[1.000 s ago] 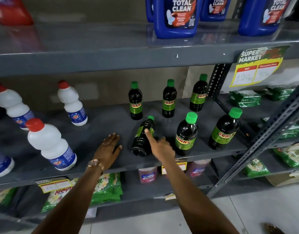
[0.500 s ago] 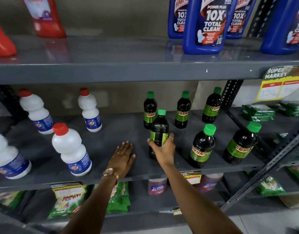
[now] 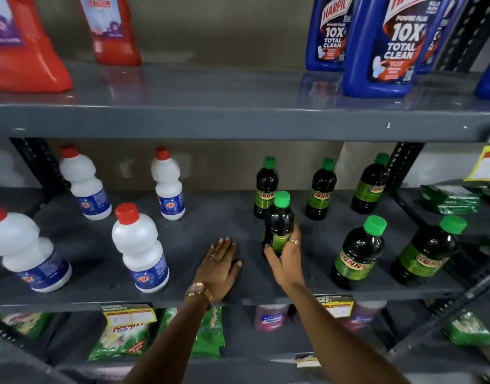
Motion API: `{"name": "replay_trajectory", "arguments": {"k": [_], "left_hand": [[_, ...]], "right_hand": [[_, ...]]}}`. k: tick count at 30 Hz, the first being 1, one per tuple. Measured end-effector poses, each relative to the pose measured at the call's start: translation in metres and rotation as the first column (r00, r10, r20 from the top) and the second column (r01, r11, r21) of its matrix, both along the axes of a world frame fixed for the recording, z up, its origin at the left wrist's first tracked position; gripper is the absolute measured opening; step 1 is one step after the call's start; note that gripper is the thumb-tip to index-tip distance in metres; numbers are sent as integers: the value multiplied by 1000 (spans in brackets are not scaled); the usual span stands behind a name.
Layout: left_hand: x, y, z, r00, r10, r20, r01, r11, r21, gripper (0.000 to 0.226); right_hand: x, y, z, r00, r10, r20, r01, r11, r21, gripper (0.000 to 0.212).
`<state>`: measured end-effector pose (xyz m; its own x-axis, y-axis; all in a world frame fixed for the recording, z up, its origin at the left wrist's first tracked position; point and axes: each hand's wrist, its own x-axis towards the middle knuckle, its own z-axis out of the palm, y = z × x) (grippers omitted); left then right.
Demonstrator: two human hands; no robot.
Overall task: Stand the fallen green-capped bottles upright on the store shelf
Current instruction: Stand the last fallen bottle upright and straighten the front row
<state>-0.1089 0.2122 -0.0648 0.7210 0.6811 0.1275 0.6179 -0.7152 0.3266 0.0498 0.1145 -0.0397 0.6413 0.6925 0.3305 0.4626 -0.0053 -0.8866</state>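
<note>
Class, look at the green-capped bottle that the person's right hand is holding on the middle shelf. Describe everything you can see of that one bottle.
The held bottle is dark, glossy, plastic-looking, with a bright green screw cap and a green label turned mostly away. It stands upright near the front of the grey shelf, just ahead of a back-row bottle. The right hand wraps its lower half, hiding its base, so contact with the shelf cannot be confirmed. The left hand lies flat beside it, not touching.

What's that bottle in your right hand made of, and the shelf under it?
Held bottle: likely clear glossy plastic over dark liquid, given the sharp highlights and a matte green plastic-looking cap; glass can't be excluded. Shelf: seemingly grey painted metal, with a smooth sheen and perforated uprights.
</note>
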Motion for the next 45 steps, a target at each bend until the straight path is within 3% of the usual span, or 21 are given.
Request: {"name": "replay_trajectory", "arguments": {"k": [5,10,15,18,21,25,30,33,41,45], "left_hand": [[0,0,-2,1000,0,-10,1,1000,9,95],[0,-1,-1,1000,8,-23,-8,1000,-2,84],[0,-2,0,1000,12,-5,-12,1000,3,82],[0,-4,1,1000,13,0,-13,1000,6,82],[-1,-5,4,1000,16,-21,-16,1000,4,80],[-1,-6,6,999,19,-33,-19,1000,5,85],[0,-7,5,999,17,-46,-16,1000,11,84],[0,-7,6,999,12,-43,-12,1000,1,85],[2,-6,5,998,12,-58,-13,1000,-16,61],[2,-19,8,999,-16,48,21,994,-111,51]], "right_hand": [[-1,10,13,989,-79,-126,80,997,0,85],[7,20,16,979,-197,-58,193,978,-74,112],[11,1,-4,990,-59,-130,50,996,-73,78],[16,4,-7,986,-135,-99,127,988,-84,85],[14,12,-3,983,-186,-6,181,965,-192,88],[24,10,-6,997,-69,18,71,966,-250,102],[38,3,-3,998,31,-46,-41,973,-229,71],[40,-1,3,995,57,-76,-74,967,-242,68],[18,-59,4,987,141,-82,-158,955,-251,61],[11,-70,1,984,142,-104,-164,955,-248,62]]}}
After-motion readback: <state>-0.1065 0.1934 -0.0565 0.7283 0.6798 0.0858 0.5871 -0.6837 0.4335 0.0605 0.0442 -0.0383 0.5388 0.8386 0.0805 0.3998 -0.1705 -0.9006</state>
